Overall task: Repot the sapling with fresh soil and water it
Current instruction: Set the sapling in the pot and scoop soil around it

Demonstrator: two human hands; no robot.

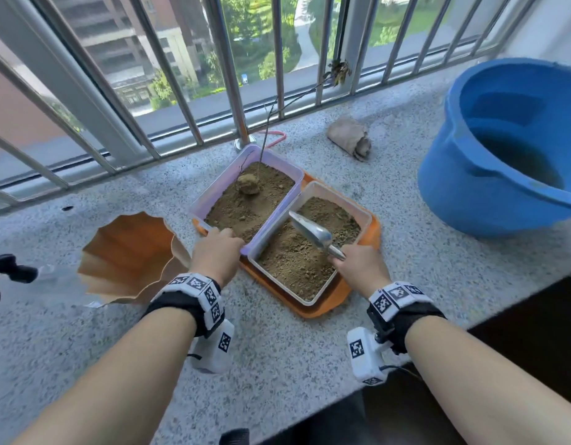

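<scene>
A thin, nearly bare sapling (267, 130) stands in the soil of a purple-rimmed clear tub (279, 159), its root ball (248, 184) showing on the surface. Beside it on the right sits a second clear tub (313, 301) full of loose soil. Both tubs rest on an orange tray (338, 298). My left hand (215, 253) grips the near corner of the purple-rimmed tub. My right hand (361, 268) holds the handle of a metal scoop (311, 231), whose blade lies over the soil in the right tub. An orange scalloped pot (126, 248) lies on its side at the left.
A blue bucket (489, 194) holding water stands at the right on the speckled stone ledge (277, 364). A crumpled brown cloth (350, 136) lies near the metal railing (232, 78). A black spray trigger (4, 271) pokes in at the far left.
</scene>
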